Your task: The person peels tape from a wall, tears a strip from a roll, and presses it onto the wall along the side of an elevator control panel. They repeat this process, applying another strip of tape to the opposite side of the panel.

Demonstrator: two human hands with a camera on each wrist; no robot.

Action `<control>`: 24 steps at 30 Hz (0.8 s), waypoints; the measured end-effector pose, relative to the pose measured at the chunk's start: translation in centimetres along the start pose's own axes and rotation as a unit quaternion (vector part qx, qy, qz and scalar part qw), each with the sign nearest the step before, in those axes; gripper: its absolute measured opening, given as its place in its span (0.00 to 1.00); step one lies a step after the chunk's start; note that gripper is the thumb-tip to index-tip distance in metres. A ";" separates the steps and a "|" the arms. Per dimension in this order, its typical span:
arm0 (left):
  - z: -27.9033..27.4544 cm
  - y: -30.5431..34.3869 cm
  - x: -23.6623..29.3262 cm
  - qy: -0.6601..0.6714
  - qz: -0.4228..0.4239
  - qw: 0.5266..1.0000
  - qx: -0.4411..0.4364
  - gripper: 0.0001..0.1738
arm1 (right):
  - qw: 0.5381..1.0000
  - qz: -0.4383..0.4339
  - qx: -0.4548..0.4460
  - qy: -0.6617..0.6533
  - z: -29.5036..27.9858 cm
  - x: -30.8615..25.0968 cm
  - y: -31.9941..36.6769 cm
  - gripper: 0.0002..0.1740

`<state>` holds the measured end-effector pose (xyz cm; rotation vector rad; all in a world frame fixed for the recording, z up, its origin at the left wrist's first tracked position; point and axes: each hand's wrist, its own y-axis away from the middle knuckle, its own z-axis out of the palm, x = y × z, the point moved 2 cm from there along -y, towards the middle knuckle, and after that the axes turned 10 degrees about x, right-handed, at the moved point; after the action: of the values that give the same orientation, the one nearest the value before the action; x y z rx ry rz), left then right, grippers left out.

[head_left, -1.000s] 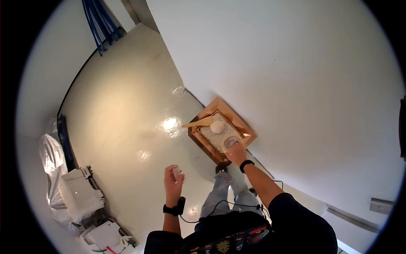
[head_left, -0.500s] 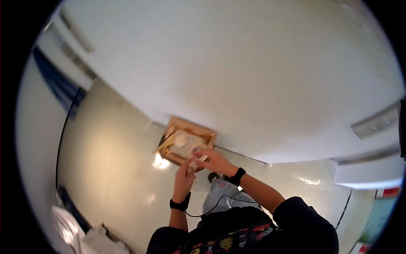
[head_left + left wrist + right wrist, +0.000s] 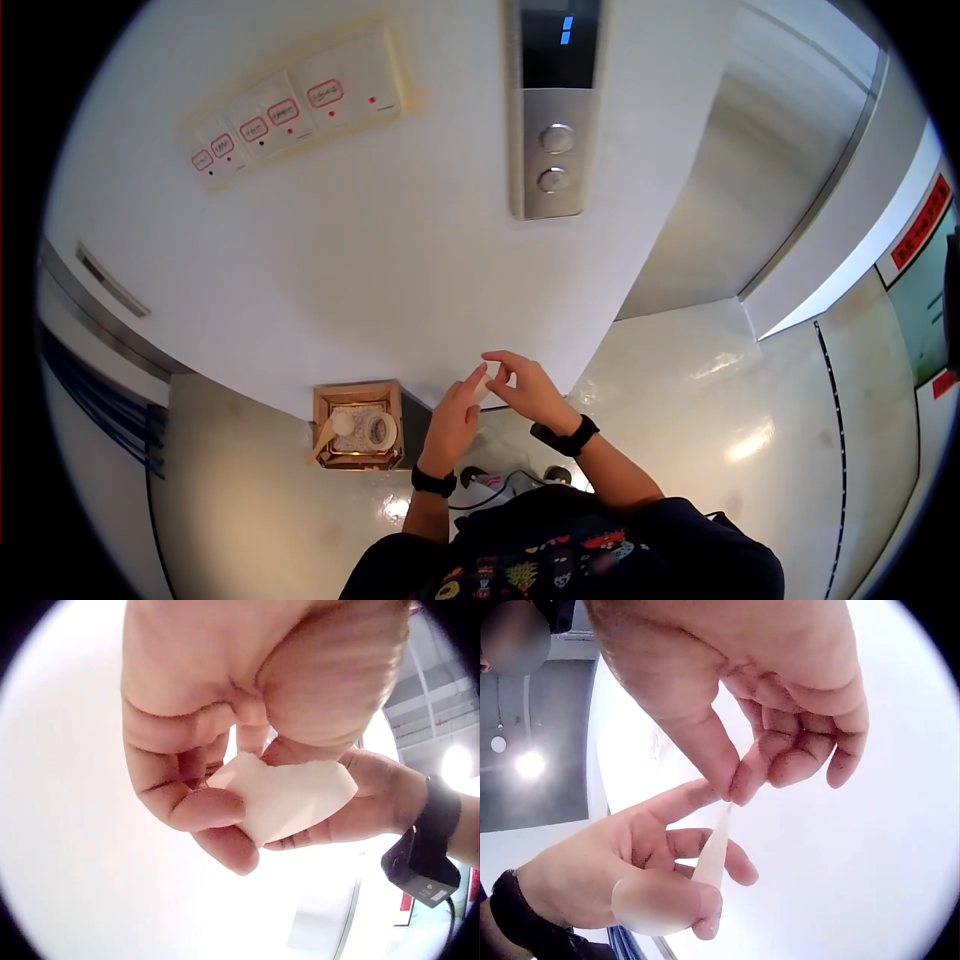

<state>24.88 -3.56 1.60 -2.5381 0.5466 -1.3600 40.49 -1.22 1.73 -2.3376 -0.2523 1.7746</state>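
Note:
In front of the body my two hands meet over a small cream-white, paper-like piece point(image 3: 289, 799) with a ragged upper edge. My left hand point(image 3: 452, 430) holds it between thumb and fingers, and in the left wrist view its curled fingers lap over one side. From above, my right hand point(image 3: 532, 395) reaches in with thumb and index finger pinched together. In the right wrist view the piece stands edge-on as a thin wedge, its tip right at those pinching fingertips. Both wrists wear dark straps.
A brown open box point(image 3: 322, 408) stands on the floor against the wall, holding pale granules, a white ball point(image 3: 343, 424), a wooden scoop point(image 3: 325, 437) and a round dish point(image 3: 381, 432). The wall ahead carries a lift call panel point(image 3: 553, 165) and a labelled switch plate point(image 3: 335, 85).
My right hand has left the round dish in the box and joined my left hand at the white piece. The head view has swung right, bringing the call panel and switches into sight.

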 end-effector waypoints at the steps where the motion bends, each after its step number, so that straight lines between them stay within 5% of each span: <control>1: 0.5 -0.1 1.0 -0.019 0.004 1.000 -0.003 0.34 | 1.000 -0.006 0.011 0.013 -1.0 -0.1 0.5 0.18; 7: 2.5 0.2 5.6 -0.051 0.005 0.999 -0.001 0.37 | 0.991 -0.093 0.086 0.030 -5.5 -1.7 3.1 0.06; 18: 5.9 -2.1 11.0 0.023 0.090 0.995 0.047 0.36 | 0.953 -0.137 0.246 -0.112 -10.8 -3.2 3.9 0.05; 21: 5.5 -3.1 10.8 0.157 -0.003 0.981 0.111 0.31 | 0.949 -0.127 0.238 -0.162 -12.3 -2.6 2.9 0.05; 24: 4.8 -4.5 9.9 0.141 -0.026 0.986 0.080 0.24 | 0.950 -0.089 0.200 -0.224 -13.1 -1.6 1.7 0.06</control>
<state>34.87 -3.54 7.96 -2.2629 0.4019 -1.7206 52.68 -4.00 6.23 -1.5746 -0.1409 2.0177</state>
